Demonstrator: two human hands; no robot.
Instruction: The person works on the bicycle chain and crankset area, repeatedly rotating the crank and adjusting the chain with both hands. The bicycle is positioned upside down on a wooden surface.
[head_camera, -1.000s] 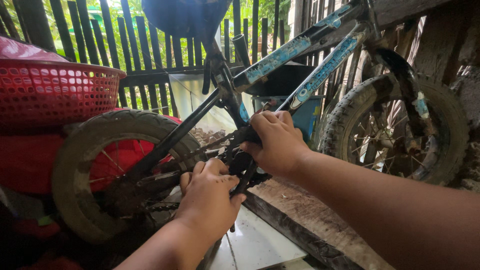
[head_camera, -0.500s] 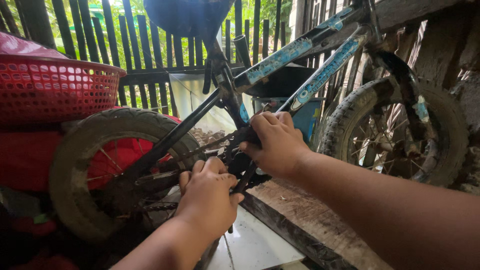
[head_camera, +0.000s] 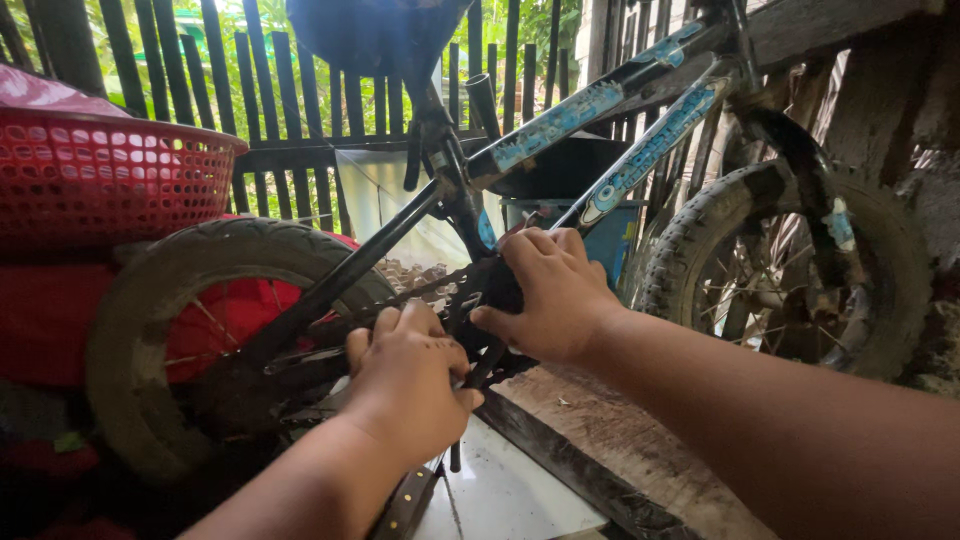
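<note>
Gripping the black chainring (head_camera: 485, 300) at the middle of a small black bicycle (head_camera: 560, 115) with blue patches, the right hand (head_camera: 555, 295) closes on metal; the left hand (head_camera: 410, 385) curls around the chain (head_camera: 330, 352) beside a muddy knobbly rear tyre (head_camera: 190, 270).

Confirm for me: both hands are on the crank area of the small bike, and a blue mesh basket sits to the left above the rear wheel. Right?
Not quite. The basket is red, not blue, as the head view shows. The rest holds: the left hand and right hand are both on the crank area of the small bike, and the basket sits to the left above the rear wheel.
</note>
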